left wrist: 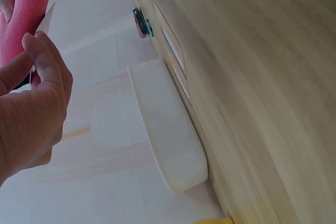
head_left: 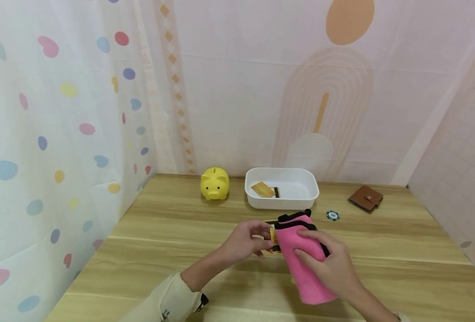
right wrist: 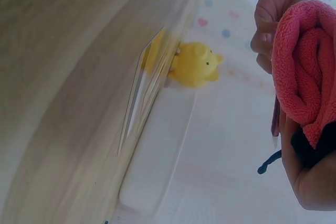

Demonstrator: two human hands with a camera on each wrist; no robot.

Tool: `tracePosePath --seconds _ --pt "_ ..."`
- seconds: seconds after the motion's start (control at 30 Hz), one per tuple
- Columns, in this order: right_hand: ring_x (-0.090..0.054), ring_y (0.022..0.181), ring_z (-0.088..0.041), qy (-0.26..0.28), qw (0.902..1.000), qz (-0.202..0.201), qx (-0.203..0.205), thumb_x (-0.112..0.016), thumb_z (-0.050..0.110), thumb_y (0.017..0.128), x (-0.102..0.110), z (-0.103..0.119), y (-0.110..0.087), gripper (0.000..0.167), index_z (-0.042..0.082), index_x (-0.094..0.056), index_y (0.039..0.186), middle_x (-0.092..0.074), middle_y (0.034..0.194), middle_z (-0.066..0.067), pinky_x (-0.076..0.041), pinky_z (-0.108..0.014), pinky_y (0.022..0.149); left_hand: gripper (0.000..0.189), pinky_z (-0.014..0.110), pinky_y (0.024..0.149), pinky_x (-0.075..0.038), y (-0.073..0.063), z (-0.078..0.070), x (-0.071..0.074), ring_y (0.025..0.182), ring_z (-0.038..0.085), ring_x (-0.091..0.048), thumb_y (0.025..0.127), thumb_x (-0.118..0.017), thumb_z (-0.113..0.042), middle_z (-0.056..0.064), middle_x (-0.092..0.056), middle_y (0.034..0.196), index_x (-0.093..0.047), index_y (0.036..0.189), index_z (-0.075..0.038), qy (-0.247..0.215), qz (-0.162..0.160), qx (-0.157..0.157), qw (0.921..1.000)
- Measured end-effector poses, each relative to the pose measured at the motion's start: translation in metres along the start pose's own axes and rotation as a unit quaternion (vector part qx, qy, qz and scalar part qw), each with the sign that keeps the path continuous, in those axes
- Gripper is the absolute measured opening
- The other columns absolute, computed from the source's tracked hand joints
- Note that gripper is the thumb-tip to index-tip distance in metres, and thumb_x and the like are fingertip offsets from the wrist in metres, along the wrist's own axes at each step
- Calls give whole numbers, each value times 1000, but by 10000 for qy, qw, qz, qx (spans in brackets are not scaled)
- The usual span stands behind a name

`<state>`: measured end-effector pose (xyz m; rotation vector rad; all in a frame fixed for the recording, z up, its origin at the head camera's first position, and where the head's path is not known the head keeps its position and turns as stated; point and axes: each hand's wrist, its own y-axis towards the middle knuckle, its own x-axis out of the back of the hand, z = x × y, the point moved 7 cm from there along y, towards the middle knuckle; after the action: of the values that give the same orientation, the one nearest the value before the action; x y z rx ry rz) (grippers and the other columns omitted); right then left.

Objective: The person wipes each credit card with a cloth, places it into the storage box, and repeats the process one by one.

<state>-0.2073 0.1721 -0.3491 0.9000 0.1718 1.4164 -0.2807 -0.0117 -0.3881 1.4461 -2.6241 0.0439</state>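
Note:
My right hand (head_left: 334, 264) grips a folded pink fleece cloth (head_left: 302, 264) with black trim, held above the table. Its fuzzy, rolled layers (right wrist: 304, 66) show in the right wrist view. Beside its black-trimmed end, my left hand (head_left: 247, 241) pinches a thin card (head_left: 274, 235) between thumb and fingers. The left wrist view shows that card (left wrist: 46, 20) nearly edge-on, partly behind the fingertips and against the cloth. Flat on the table behind the hands lie cards (right wrist: 142, 82), mostly hidden by the hands and cloth in the head view.
A white bin (head_left: 282, 204) at the back contains a gold card (head_left: 263, 189) and a darker one. Left of it stands a yellow piggy bank (head_left: 214, 184). A poker chip (head_left: 332, 215) and a brown wallet (head_left: 365, 199) lie to the right. Printed curtains surround the table.

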Motion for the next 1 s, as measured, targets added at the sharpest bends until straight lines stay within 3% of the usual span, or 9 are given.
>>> tracePosePath --seconds 0.27,0.37,0.5,0.6,0.83,1.0 --pt "-66 95 -6 -131 9995 -123 278 -85 0 75 -3 5 1 42 16 -72 111 -72 109 -1 -54 -16 71 25 29 60 -57 1 0 -7 79 15 -68 91 -66 5 12 -69 101 -63 116 6 -235 209 -206 9993" --pt "-66 94 -7 -168 9986 -169 477 -85 -2 73 -4 6 0 44 15 -71 111 -72 108 -2 -53 -15 71 25 35 62 -59 1 -2 -8 79 16 -68 91 -66 5 15 -69 102 -63 116 7 -195 268 -324 9989" --pt "-66 91 -8 -156 9972 -233 690 -86 -5 70 -6 6 -1 48 13 -71 111 -72 106 -4 -53 -15 68 25 35 63 -59 1 -2 -10 79 17 -69 92 -65 5 17 -68 102 -62 117 7 -158 288 -452 9984" --pt "-65 88 -8 -218 9962 -290 785 -86 -5 69 -7 7 -1 49 13 -71 111 -71 105 -5 -52 -14 67 26 28 61 -57 1 -3 -11 79 18 -69 92 -65 6 16 -68 100 -62 117 7 -198 282 -552 9979" --pt "-65 87 -8 -498 9957 -349 703 -87 -2 70 -5 8 -1 48 17 -71 111 -71 105 -1 -51 -14 66 28 30 63 -58 1 -6 -13 84 40 -68 91 -64 8 17 -69 98 -62 118 8 -91 252 -772 9967" --pt "-65 88 -8 -592 9958 -339 614 -87 0 71 -3 8 -1 46 18 -72 111 -71 106 1 -52 -14 68 26 24 63 -55 0 -6 -12 81 33 -68 90 -64 7 15 -69 96 -63 115 8 10 147 -822 9965"
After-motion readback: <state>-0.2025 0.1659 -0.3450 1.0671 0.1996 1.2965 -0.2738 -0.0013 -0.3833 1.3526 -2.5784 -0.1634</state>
